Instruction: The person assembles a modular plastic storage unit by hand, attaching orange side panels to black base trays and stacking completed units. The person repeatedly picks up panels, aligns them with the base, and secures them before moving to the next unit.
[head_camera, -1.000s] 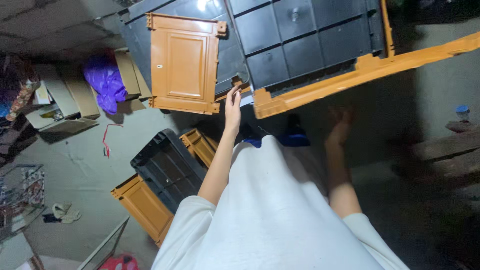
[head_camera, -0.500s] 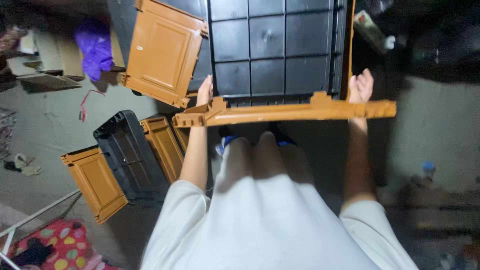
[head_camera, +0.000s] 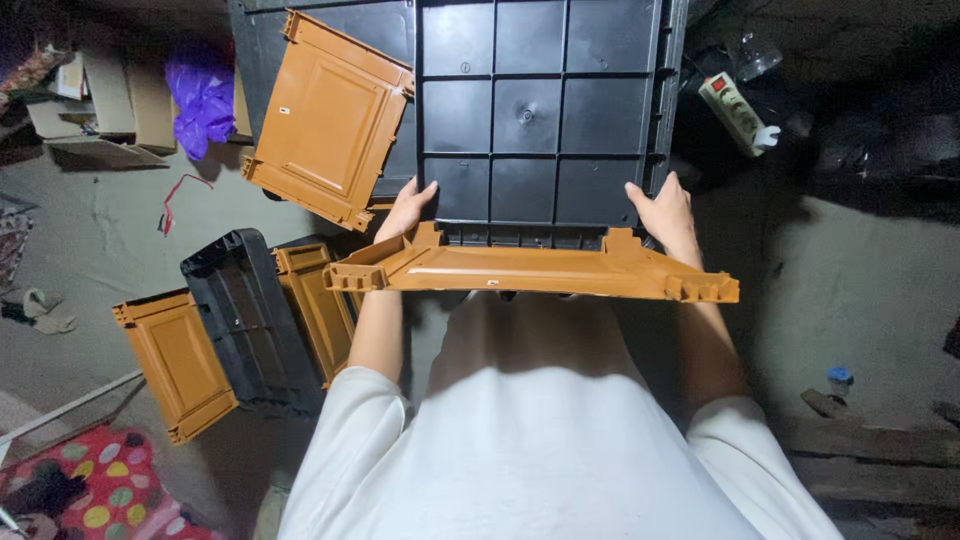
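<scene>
A large black ribbed plastic panel (head_camera: 545, 110) stands in front of me, with an orange panel (head_camera: 530, 272) lying edge-on along its near edge. My left hand (head_camera: 405, 208) grips the black panel's lower left corner. My right hand (head_camera: 665, 212) grips its lower right corner. Both hands sit just behind the orange panel. A second orange panel (head_camera: 330, 120) hangs at an angle off the black panel's left side. My white shirt fills the lower middle of the view.
On the floor at left lie a black crate part (head_camera: 245, 320) and two orange panels (head_camera: 175, 365) (head_camera: 315, 305). Cardboard boxes (head_camera: 110, 100), a purple bag (head_camera: 200, 90), a white power strip (head_camera: 735, 110) and a colourful mat (head_camera: 90, 490) lie around.
The view has swung so the black panel is now centred and squared in front of me. Both hands have settled on its lower corners, and the orange panel sits level.
</scene>
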